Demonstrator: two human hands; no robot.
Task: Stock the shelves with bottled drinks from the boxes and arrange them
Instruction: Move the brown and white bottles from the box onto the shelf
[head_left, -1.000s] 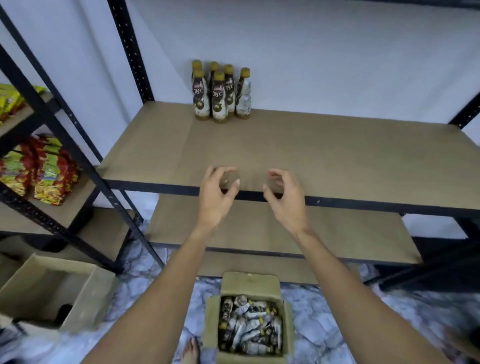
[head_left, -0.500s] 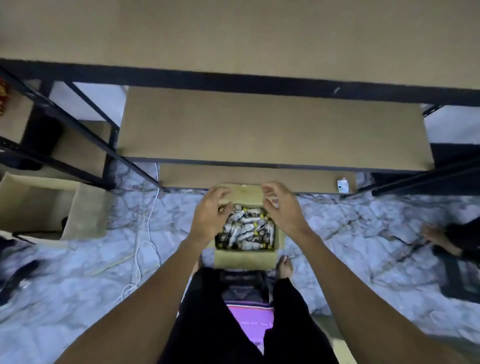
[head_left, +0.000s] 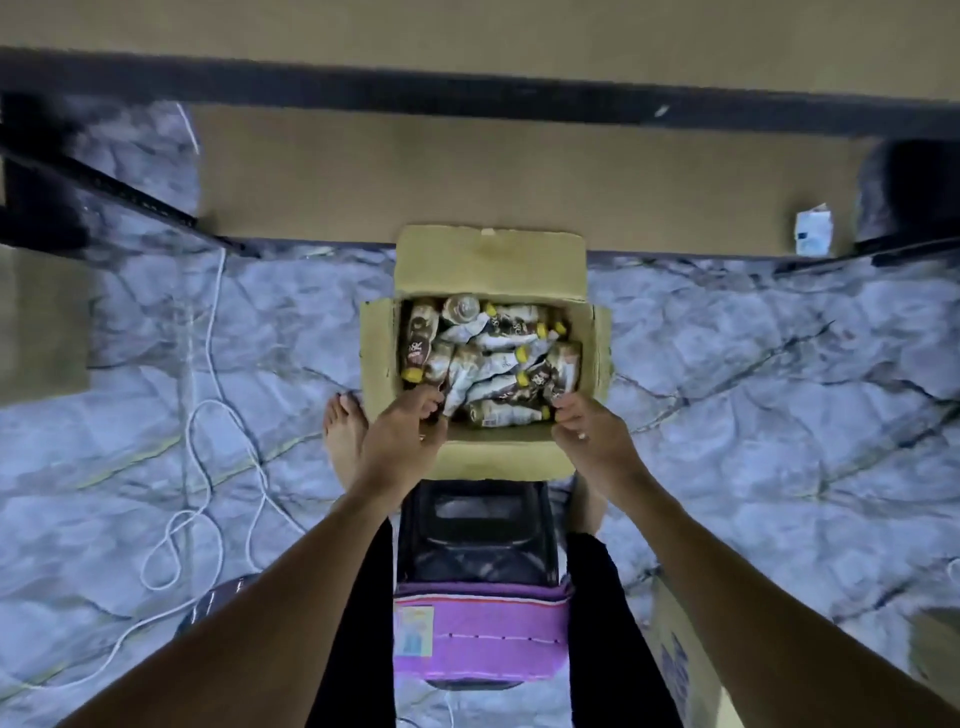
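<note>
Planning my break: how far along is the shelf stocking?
Done: nothing shows; the shelf boards in view carry no drinks. In hand: the left hand and right hand reach into the near end of the open box; a grip cannot be told. Left: the box's heap of bottles must go up and be arranged.

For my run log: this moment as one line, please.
stage: pick | left hand, right hand: at box near edge, fingers curled by bottles | grasp: unclear | box: open, on floor

Labels on the bottles (head_left: 493, 358) are too blurred to read; the upper shelf (head_left: 467, 31) is cropped.
</note>
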